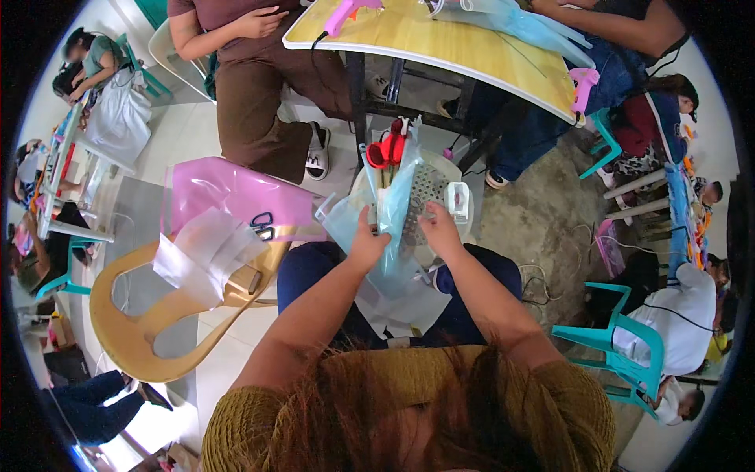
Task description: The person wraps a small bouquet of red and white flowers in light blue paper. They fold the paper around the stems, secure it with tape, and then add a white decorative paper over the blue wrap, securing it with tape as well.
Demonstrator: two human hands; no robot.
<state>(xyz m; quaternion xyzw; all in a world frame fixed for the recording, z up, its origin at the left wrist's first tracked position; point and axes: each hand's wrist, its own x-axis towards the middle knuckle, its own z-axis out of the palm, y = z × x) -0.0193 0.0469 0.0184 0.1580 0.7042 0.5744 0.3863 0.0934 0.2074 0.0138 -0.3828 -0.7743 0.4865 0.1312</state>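
Note:
Before me stands a small bunch of red artificial flowers, partly wrapped in translucent light-blue film. My left hand grips the wrapped lower part, thumb across the front. To the right of the bunch, my right hand is raised with its fingers slightly bent and apart; nothing shows plainly in it. Under the bunch is a round stool with a patterned top. A white tape dispenser rests on its right side, close to my right hand. More blue film spreads over my lap.
A tan plastic chair at left bears pink film, whitish sheets and dark-handled scissors. Ahead, a yellow-topped table holds pink glue guns. Two people sit by it. Cables lie on the floor at right.

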